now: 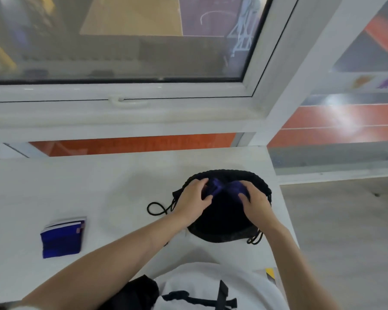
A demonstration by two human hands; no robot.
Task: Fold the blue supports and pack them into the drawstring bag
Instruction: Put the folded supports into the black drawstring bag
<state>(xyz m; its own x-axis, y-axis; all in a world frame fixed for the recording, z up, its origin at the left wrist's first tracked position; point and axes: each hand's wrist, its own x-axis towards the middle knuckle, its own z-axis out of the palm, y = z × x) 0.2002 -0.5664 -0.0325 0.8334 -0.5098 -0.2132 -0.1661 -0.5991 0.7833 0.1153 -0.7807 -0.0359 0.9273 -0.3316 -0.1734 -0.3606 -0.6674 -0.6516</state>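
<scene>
A view from above looks down over a person's two bare forearms reaching onto a white tabletop [54,189] set against a white-framed window [143,108]. A black drawstring bag [224,229] sits on the right part of the table, near its right edge, with its mouth open and facing up. Both hands are at the far side of that mouth. The left hand [192,198] has its fingers curled around one end of a blue support [220,186], and the right hand [254,201] grips the other end, fingers bent over the fabric; the support is bunched between them, lying inside the bag's opening. A loop of black cord [157,209] trails out from the bag's left side onto the table, and more cord ends show at the bag's lower right. Well apart, on the left side of the table, a second blue support [63,238] lies flat (folded into a neat rectangle, its layered edges showing along the top), touching nothing else.
</scene>
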